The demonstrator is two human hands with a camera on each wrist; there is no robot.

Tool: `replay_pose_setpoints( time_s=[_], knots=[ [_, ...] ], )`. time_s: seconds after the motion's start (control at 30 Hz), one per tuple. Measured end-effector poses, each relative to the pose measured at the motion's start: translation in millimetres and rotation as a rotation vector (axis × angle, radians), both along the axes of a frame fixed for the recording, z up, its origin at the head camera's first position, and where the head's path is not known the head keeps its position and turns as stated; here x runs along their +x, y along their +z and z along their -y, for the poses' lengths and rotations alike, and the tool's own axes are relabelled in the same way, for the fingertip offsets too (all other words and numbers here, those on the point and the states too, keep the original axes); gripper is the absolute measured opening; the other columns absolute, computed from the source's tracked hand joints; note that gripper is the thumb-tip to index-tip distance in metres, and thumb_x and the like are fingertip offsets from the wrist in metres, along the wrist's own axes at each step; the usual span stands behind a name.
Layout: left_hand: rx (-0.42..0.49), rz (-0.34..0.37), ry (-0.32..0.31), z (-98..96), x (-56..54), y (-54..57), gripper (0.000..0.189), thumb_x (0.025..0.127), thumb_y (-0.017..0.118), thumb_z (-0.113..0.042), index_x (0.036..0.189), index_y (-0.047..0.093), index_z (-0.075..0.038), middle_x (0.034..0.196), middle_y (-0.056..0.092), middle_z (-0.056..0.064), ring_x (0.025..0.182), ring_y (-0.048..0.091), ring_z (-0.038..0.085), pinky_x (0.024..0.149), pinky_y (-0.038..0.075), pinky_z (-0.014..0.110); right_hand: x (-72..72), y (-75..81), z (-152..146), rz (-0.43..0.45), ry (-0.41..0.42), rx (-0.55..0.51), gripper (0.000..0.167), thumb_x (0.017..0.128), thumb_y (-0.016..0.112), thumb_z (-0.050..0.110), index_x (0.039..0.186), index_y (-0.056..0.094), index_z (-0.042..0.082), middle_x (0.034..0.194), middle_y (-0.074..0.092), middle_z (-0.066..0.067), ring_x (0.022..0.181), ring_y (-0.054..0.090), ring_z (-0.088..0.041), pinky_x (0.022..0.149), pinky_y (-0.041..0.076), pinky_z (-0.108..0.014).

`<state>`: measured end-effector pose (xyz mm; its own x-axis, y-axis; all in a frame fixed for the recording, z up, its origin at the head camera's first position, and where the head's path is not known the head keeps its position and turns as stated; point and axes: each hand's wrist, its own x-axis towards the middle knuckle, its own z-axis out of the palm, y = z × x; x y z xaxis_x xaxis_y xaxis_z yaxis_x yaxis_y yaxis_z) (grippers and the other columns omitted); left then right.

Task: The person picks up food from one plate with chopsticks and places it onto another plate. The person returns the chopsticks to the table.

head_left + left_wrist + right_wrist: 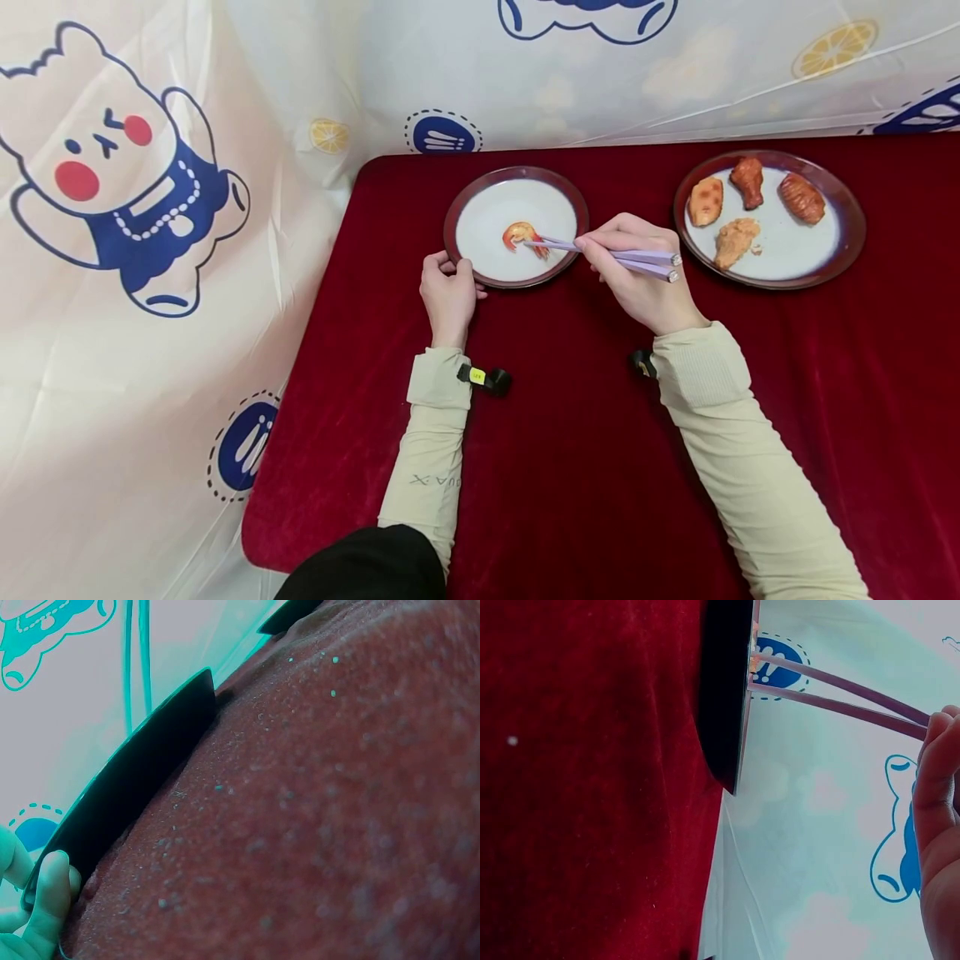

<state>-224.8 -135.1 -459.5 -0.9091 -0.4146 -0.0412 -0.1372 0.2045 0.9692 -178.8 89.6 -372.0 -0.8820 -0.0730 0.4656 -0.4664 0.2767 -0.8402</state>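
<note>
In the head view my left hand point(447, 293) grips the near left rim of a brown-rimmed white plate point(480, 218), and the left wrist view shows the fingers point(51, 892) pinching that edge. A curled orange shrimp point(519, 232) lies on this plate, right of its middle. My right hand point(636, 265) holds a pair of lilac chopsticks point(622, 255) that slant left over the plate. Their tips overlap the shrimp. From the right wrist the two chopsticks point(840, 701) appear spread slightly apart, with their tips behind the plate's rim point(739, 750).
At the right stands a larger brown-rimmed plate point(846, 242) with a drumstick point(747, 182), a browned wing piece point(802, 198), a yellowish piece point(706, 202) and a crumbed piece point(737, 242). Dark red cloth point(570, 467) covers the table. A printed curtain point(420, 67) hangs behind and at the left.
</note>
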Motion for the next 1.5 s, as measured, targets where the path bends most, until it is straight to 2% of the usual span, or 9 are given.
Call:
replay_pose_setpoints(
  time_s=[0.37,0.53,0.77,1.03,1.23,1.5],
  knots=[
    [-0.017,0.006,-0.005,0.1,0.0,-0.1,0.031,0.088,0.048,-0.011,0.118,0.052,-0.004,0.097,0.055,0.009,0.046,0.059,0.011,0.051,0.06,0.029,-0.2,-0.1,-1,-0.011,-0.009,0.016,0.011,0.085,0.065,-0.003,0.083,0.073,-0.01,0.073,0.059,-0.007,0.054,0.055,-0.009,0.049,0.045,-0.009],
    [-0.003,0.01,-0.004,0.0,-0.1,1.4,0.031,0.089,0.049,-0.01,0.119,0.052,-0.004,0.096,0.054,0.009,0.046,0.059,0.011,0.05,0.059,0.028,0.0,1.8,-1,-0.024,-0.019,0.021,0.011,0.085,0.065,-0.003,0.082,0.073,-0.01,0.072,0.059,-0.007,0.054,0.055,-0.01,0.049,0.044,-0.009],
    [-0.008,0.019,-0.001,0.9,0.1,0.8,0.033,0.088,0.049,-0.011,0.12,0.052,-0.005,0.099,0.055,0.009,0.047,0.059,0.011,0.051,0.06,0.028,-0.6,1.9,-1,-0.048,-0.044,0.013,0.011,0.084,0.065,-0.002,0.082,0.074,-0.008,0.072,0.06,-0.007,0.055,0.055,-0.002,0.049,0.044,-0.008],
    [-0.011,0.01,-0.006,0.6,0.8,1.2,0.032,0.088,0.049,-0.011,0.119,0.052,-0.005,0.099,0.055,0.009,0.048,0.059,0.012,0.052,0.06,0.029,-2.8,0.1,-4,-0.072,-0.076,0.004,0.012,0.085,0.066,0.0,0.08,0.074,-0.008,0.073,0.061,-0.006,0.054,0.054,-0.002,0.049,0.045,-0.008],
    [-0.006,0.012,-0.007,0.2,0.5,2.3,0.033,0.088,0.048,-0.011,0.12,0.052,-0.006,0.1,0.055,0.009,0.049,0.06,0.012,0.052,0.06,0.029,-8.3,-6.0,-7,-0.07,-0.086,-0.008,0.012,0.085,0.067,0.001,0.081,0.075,-0.006,0.072,0.06,0.0,0.055,0.054,0.002,0.051,0.047,-0.009],
    [-0.011,0.017,-0.004,0.3,1.2,1.4,0.032,0.088,0.049,-0.011,0.12,0.052,-0.005,0.099,0.054,0.009,0.047,0.059,0.012,0.052,0.06,0.029,-14.3,-12.9,-15,-0.109,-0.101,-0.04,0.011,0.085,0.067,0.003,0.082,0.076,-0.002,0.071,0.061,0.009,0.053,0.057,-0.004,0.05,0.048,-0.01]
  ],
)
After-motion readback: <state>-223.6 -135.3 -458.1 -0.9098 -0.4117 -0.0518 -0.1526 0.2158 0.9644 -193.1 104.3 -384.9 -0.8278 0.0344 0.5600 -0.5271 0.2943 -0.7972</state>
